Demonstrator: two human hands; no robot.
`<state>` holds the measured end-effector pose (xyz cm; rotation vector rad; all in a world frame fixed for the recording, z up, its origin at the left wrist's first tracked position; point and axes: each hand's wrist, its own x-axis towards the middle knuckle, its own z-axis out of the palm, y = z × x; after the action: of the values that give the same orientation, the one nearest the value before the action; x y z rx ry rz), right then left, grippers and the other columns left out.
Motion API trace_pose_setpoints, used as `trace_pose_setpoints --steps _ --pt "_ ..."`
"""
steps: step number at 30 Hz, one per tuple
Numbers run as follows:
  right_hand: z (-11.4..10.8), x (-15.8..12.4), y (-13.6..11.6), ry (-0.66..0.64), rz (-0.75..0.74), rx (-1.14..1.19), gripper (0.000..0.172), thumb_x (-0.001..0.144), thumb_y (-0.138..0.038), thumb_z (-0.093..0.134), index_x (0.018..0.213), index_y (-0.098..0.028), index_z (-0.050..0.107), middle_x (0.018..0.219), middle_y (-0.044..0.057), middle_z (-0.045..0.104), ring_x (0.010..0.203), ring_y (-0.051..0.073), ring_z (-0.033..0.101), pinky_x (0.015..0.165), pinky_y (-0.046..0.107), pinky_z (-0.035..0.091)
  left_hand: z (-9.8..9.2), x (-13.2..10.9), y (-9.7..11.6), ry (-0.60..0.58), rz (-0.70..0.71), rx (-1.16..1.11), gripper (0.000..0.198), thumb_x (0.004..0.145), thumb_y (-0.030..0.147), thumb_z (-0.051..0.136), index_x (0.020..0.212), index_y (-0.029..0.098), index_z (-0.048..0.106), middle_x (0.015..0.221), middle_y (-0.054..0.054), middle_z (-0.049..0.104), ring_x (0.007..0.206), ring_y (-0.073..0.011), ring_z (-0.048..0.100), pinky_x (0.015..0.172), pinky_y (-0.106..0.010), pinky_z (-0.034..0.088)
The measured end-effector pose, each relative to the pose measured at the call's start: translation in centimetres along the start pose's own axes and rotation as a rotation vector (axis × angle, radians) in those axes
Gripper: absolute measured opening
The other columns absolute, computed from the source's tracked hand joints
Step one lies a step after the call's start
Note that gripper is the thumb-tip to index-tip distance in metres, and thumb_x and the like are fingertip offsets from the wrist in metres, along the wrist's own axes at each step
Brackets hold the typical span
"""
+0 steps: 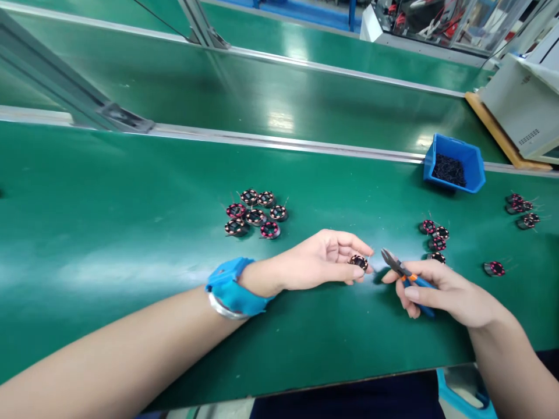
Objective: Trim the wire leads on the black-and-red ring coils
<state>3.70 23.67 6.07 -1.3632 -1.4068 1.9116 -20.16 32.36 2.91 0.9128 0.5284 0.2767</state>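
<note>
Between the thumb and fingers of my left hand [325, 259] is a small round motor stator [358, 262] with copper windings, thin wire ends sticking out toward the right. My right hand [445, 294] grips blue-and-orange side cutters [408, 276] by the handles. Their dark jaws point up and left, a short gap away from the stator. Left of my left hand sits a group of several similar stators [255, 217], some with red windings. Behind my right hand stand several more stators [437, 243], the nearest partly hidden by the hand.
A blue bin [476, 174] of short black pieces stands at the back right. Farther right are a small stator cluster [519, 206] and a single stator [495, 268]. A metal rail [283, 141] runs along the back of the green table [131, 203]. A grey machine [519, 110] sits beyond it.
</note>
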Motion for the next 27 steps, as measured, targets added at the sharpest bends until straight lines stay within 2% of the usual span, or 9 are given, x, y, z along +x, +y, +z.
trace_pose_setpoints --steps 3,7,13,20,27 --pt "-0.21 0.06 -0.23 -0.048 0.088 -0.016 0.032 0.088 -0.036 0.058 0.107 -0.011 0.062 0.067 0.001 0.057 0.058 0.012 0.059 0.053 0.024 0.048 -0.33 0.01 0.25 -0.058 -0.027 0.021 0.046 0.065 0.025 0.082 0.105 0.010 0.063 0.087 -0.009 0.073 0.072 -0.0129 0.068 0.067 -0.024 0.055" --pt "-0.25 0.30 -0.56 -0.071 0.127 -0.037 0.033 0.089 -0.036 0.056 0.109 -0.011 0.060 0.065 0.000 0.057 0.058 0.012 0.058 0.055 0.024 0.048 -0.35 0.01 0.38 -0.079 -0.042 0.034 0.045 0.066 0.027 0.081 0.104 0.012 0.063 0.084 -0.008 0.072 0.071 -0.0130 0.069 0.067 -0.023 0.055" --pt "-0.23 0.40 -0.65 -0.069 0.140 -0.117 0.031 0.090 -0.037 0.054 0.110 -0.013 0.059 0.067 0.000 0.057 0.060 0.013 0.058 0.059 0.026 0.048 -0.30 0.23 0.39 -0.090 -0.052 0.037 0.044 0.067 0.028 0.081 0.103 0.011 0.063 0.078 -0.005 0.070 0.070 -0.0128 0.069 0.066 -0.022 0.055" --pt "-0.04 0.31 -0.76 -0.057 0.142 -0.167 0.032 0.091 -0.038 0.053 0.112 -0.014 0.058 0.068 0.000 0.056 0.062 0.013 0.058 0.061 0.027 0.047 -0.48 0.21 0.07 -0.102 -0.028 0.014 0.042 0.069 0.025 0.079 0.105 0.012 0.062 0.081 -0.005 0.070 0.071 -0.0140 0.070 0.066 -0.022 0.056" --pt "0.36 0.35 -0.88 -0.015 0.141 -0.235 0.026 0.091 -0.038 0.051 0.103 -0.016 0.059 0.073 0.000 0.054 0.063 0.013 0.057 0.062 0.027 0.047 -0.44 0.33 0.04 -0.087 -0.020 0.012 0.044 0.066 0.027 0.081 0.103 0.012 0.064 0.078 -0.004 0.072 0.071 -0.0148 0.071 0.065 -0.023 0.057"
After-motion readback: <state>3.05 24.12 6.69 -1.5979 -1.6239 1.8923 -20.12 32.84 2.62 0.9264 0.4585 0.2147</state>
